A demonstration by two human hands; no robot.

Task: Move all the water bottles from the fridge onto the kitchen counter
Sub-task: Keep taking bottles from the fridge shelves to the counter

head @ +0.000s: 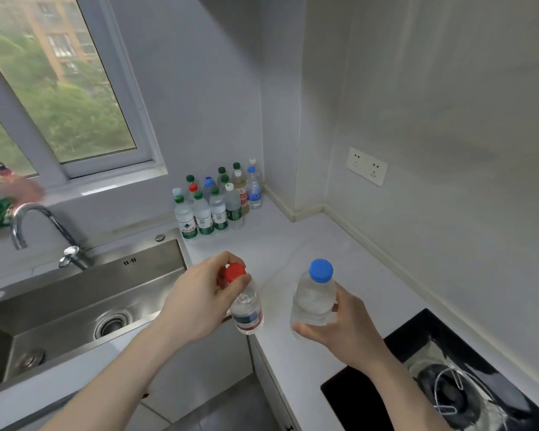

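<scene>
My left hand (199, 301) grips the neck of a clear water bottle with a red cap (248, 309), just below the cap, above the counter's near edge. My right hand (344, 325) holds a second clear bottle with a blue cap (313, 301) by its body, upright above the white counter (293, 244). A cluster of several water bottles (217, 202) with green, blue, red and white caps stands in the counter's far corner below the window. The fridge is out of view.
A steel sink (84, 300) with a curved tap (35, 225) lies to the left. A black gas hob (448, 384) sits at the lower right. A double wall socket (367, 165) is on the right wall. A window sill runs behind the sink.
</scene>
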